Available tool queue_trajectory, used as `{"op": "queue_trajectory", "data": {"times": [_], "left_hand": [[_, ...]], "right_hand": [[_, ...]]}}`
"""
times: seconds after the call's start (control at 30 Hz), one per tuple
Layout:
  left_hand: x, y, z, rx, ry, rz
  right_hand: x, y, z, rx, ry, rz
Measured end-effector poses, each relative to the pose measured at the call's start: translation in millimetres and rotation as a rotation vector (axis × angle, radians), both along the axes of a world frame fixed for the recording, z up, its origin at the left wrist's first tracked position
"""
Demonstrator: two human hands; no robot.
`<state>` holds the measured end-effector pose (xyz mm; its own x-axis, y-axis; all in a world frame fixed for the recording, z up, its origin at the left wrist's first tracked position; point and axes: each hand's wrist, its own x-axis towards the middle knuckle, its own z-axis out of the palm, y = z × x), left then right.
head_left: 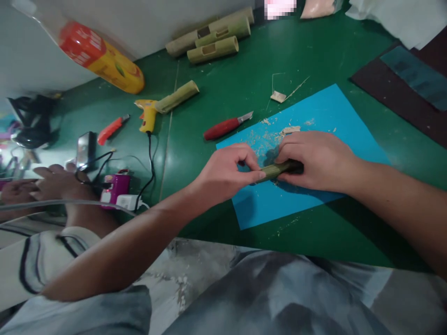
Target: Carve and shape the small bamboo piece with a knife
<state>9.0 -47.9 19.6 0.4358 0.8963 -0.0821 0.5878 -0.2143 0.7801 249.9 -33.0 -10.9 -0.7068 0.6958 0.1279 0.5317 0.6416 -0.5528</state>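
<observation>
My left hand (232, 170) pinches the near end of a short green bamboo piece (270, 172) between thumb and fingers. On its other end my right hand (314, 160) is closed, with a dark part of it showing by the fingers. Both hands are over a blue sheet (349, 121) strewn with pale shavings (258, 139). A small pale chip (291, 130) lies beyond my right hand. At the sheet's left corner rests a red-handled knife (226, 127), its blade pointing right.
Cut bamboo tubes (213, 50) lie along the wall. To the left are a yellow glue gun (149, 116) against another bamboo tube (178, 97), an orange cutter (111, 131), a purple power strip (117, 188), a drink bottle (101, 58) and another person's hands (57, 184).
</observation>
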Motion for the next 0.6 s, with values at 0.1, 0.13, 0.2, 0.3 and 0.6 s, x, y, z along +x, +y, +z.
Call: {"op": "queue_trajectory", "data": {"times": [0.1,0.13,0.2,0.3,0.6], "left_hand": [[13,2,-3.1,0.013,-0.013,-0.009],[18,2,-3.9,0.021,-0.015,-0.016],[24,3,-3.8,0.043,-0.005,-0.026],[18,-1,0.6,0.036,0.035,-0.038],[28,0,-3.0,0.050,0.022,-0.025]], "right_hand": [[-1,-2,0.6,-0.031,0.015,-0.030],[-2,-3,0.2,-0.039,0.026,-0.039],[-2,-5,-0.9,-0.052,0.033,-0.059],[-2,-6,-2.0,-0.069,0.005,-0.080],[-5,-8,-1.4,-0.063,-0.006,-0.105]]}}
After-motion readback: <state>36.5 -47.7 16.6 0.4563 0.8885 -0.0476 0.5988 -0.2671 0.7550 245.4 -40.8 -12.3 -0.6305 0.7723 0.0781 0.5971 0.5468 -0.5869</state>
